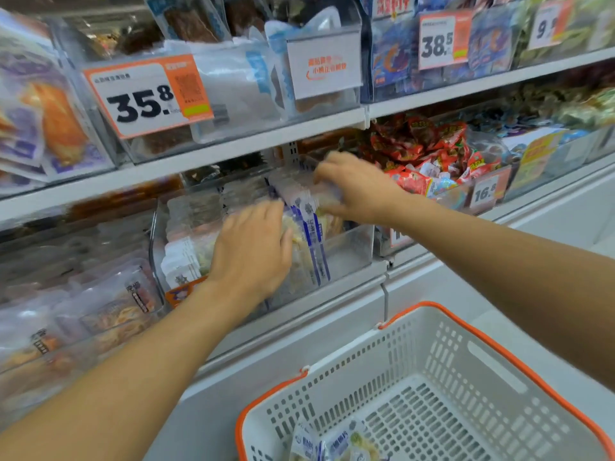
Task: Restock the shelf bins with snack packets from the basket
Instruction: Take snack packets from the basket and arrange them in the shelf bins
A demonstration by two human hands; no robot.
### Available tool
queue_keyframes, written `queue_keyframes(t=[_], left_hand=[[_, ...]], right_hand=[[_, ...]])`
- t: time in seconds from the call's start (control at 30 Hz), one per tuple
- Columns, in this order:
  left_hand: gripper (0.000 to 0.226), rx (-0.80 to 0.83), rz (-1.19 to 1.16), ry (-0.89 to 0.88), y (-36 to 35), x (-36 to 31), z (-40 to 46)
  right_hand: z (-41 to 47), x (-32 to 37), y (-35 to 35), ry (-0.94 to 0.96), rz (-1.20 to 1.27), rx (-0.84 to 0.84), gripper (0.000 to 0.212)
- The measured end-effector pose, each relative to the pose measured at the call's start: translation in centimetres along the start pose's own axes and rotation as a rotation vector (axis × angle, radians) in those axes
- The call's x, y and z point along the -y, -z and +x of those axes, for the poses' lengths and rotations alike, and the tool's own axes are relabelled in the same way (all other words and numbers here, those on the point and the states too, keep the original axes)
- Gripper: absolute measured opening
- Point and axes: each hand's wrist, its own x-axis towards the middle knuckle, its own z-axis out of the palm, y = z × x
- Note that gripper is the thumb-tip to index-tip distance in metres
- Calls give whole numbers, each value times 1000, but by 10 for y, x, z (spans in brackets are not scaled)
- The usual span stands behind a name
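Nearest us, a white basket (442,387) with an orange rim holds a few snack packets (336,444) at its near corner. Beyond it, we see both hands inside a clear shelf bin (349,247): the left hand (253,251) lies with straight fingers on a row of blue-edged packets (309,227), the right hand (352,188) curls round the row's far end. Above, a price card (146,94) reads 35.8.

bin (352,241): open on top, packets (309,224) and both hands fill it
shelf above (233,151): low roof at 12 o'clock
basket (466,387): at 5 o'clock, mostly free room inside
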Motion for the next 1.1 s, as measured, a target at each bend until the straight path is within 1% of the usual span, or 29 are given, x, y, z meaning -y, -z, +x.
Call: queue_keyframes(t=[0.03, 0.07, 0.1, 0.13, 0.17, 0.2, 0.23, 0.27, 0.33, 0.37, 0.4, 0.43, 0.47, 0.5, 0.53, 0.57, 0.67, 0.73, 0.77, 0.8, 0.83, 0.87, 0.9, 0.93, 0.97, 1.03, 1.1], left_hand=[[33, -90, -55, -43, 4, -1, 1], [25, -152, -130, -102, 7, -2, 1], [19, -158, -218, -183, 8, -5, -3], [17, -110, -297, -283, 4, -9, -7], [17, -13, -346, -389, -3, -14, -13], [18, 120, -355, -487, -12, -18, -21], [20, 277, -318, -567, -23, -20, -28], [21, 467, -254, -615, -34, -23, -35], [25, 866, -108, -625, -57, -25, -49], [31, 1047, -34, -595, -67, -25, -56], [37, 1197, 31, -551, -76, -24, -62], [42, 1310, 90, -514, -84, -23, -68], [46, 1377, 131, -490, -91, -22, -71], [49, 1407, 141, -472, -96, -21, -73], [50, 1408, 127, -460, -99, -21, -74], [50, 1379, 102, -454, -100, -22, -73], [48, 1272, 55, -451, -99, -26, -68], [48, 1270, 33, -443, -97, -26, -67], [48, 1277, 31, -438, -96, -25, -67], [47, 1278, 38, -439, -96, -24, -67], [47, 1277, 46, -437, -95, -22, -67], [47, 1276, 61, -433, -93, -21, -67], [49, 1282, 81, -430, -91, -21, -67], [54, 1293, 92, -425, -90, -21, -66], [63, 1310, 96, -408, -90, -21, -65], [94, 1322, 75, -313, -87, -20, -63], [120, 1284, -38, -198, -77, -22, -56]], right_hand=[[-4, 3, 6, 40, 55, -135, 26], [-11, 8, 9, 72, 122, -263, 18], [-22, 16, 10, 80, 194, -350, 21], [-35, 25, 6, 84, 260, -389, 26], [-52, 35, -3, 93, 322, -371, 31], [-73, 43, -22, 100, 384, -300, 34], [-97, 49, -45, 78, 430, -182, 37], [-124, 52, -73, 17, 466, -18, 39], [-178, 56, -126, -148, 475, 373, 40], [-202, 57, -151, -233, 455, 609, 36], [-222, 60, -172, -313, 423, 849, 30], [-241, 68, -192, -415, 401, 1034, 35], [-258, 76, -211, -502, 383, 1175, 53], [-273, 87, -228, -576, 393, 1241, 69], [-285, 100, -242, -658, 431, 1242, 78], [-295, 113, -255, -738, 467, 1208, 76], [-306, 144, -279, -937, 547, 1109, 46], [-305, 156, -290, -1100, 621, 1014, 36], [-303, 158, -291, -1166, 684, 1000, 30], [-299, 158, -291, -1240, 794, 997, 22], [-293, 156, -287, -1317, 936, 1003, 19], [-284, 152, -280, -1372, 1074, 998, 22], [-274, 144, -270, -1387, 1183, 982, 22], [-261, 134, -256, -1375, 1255, 960, 16], [-245, 122, -239, -1350, 1318, 935, 12], [-209, 94, -192, -1260, 1437, 912, 15], [-173, 67, -132, -1141, 1508, 869, 19]])
